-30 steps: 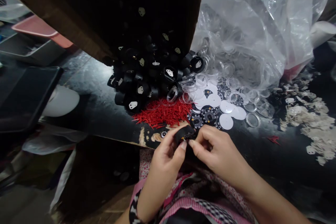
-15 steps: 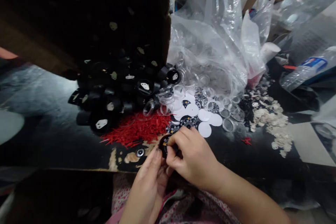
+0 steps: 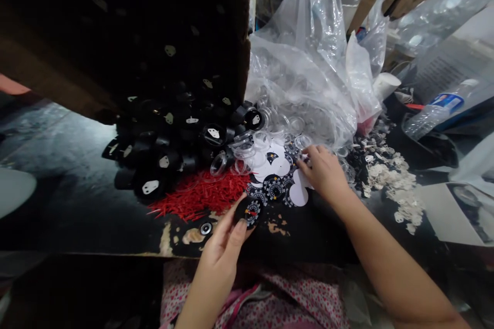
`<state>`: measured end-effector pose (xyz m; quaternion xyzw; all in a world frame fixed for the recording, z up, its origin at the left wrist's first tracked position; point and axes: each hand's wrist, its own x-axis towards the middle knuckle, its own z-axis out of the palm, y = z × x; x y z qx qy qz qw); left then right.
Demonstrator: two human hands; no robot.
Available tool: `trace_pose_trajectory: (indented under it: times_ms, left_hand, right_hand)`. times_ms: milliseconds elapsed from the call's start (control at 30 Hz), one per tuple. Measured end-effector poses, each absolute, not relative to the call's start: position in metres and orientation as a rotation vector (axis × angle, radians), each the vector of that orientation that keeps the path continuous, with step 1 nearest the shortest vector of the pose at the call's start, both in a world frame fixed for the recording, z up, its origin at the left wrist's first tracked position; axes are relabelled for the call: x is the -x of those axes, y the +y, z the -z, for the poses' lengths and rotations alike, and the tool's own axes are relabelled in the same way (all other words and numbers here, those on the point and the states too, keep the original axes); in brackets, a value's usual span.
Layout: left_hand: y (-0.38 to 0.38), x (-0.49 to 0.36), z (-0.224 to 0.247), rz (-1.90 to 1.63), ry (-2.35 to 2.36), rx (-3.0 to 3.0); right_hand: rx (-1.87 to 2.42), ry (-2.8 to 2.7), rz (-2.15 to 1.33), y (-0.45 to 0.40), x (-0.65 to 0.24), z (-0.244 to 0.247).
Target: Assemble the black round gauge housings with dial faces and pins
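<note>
A round black gauge (image 3: pixel 250 213) with a printed dial and a small red pointer is held upright in my left hand (image 3: pixel 227 241), its fingers and thumb closed round the rim. My right hand (image 3: pixel 323 170) is over the far right side of the dial discs (image 3: pixel 275 188), close to the clear plastic rings (image 3: pixel 303 142). Its thumb and index finger are pinched together, and what is between them is too small to make out. White discs (image 3: pixel 298 195) lie just below it. A heap of red pointers (image 3: pixel 208 193) is beyond my left hand.
Black housings (image 3: pixel 148 185) spill from a dark open box (image 3: pixel 116 61) at the left. Behind the rings lies a clear plastic bag (image 3: pixel 304 72). Small white parts (image 3: pixel 393 175) are heaped at the right, near a bottle (image 3: pixel 436 113).
My right hand has left the gauge and moved forward and right to the discs and rings. The red pointer on the dial now shows. My left hand still holds the gauge.
</note>
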<state>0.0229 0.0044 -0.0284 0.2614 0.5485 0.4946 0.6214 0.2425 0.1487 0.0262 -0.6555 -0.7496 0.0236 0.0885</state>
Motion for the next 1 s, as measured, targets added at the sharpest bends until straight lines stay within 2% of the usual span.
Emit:
trace_pose_trajectory:
  times_ms: [200, 267, 333, 400, 700, 900, 1000]
  left_hand:
    - [0.010, -0.026, 0.023, -1.228, 1.159, -0.505]
    - [0.014, -0.028, 0.015, -1.254, 1.076, -0.381]
    - [0.018, -0.030, 0.007, -1.217, 0.987, -0.255]
    - [0.019, -0.031, 0.001, -1.176, 0.918, -0.205]
    - [0.015, -0.029, 0.016, -1.100, 0.975, -0.569]
    - [0.011, -0.030, 0.013, -1.028, 1.028, -0.829]
    - [0.009, -0.029, 0.015, -1.023, 1.098, -0.909]
  right_hand:
    - [1.820, -2.034, -0.105, 0.130, -0.254, -0.037]
    - [1.679, -1.976, -0.325, 0.111, -0.243, -0.044]
    - [1.419, -1.942, -0.742, 0.090, -0.223, -0.047]
    - [1.219, -1.934, -0.977, 0.071, -0.200, -0.047]
    - [1.248, -2.048, -0.883, 0.063, -0.173, -0.036]
    - [1.350, -2.134, -0.552, 0.068, -0.163, -0.029]
    - [1.322, -2.120, -0.553, 0.068, -0.160, -0.024]
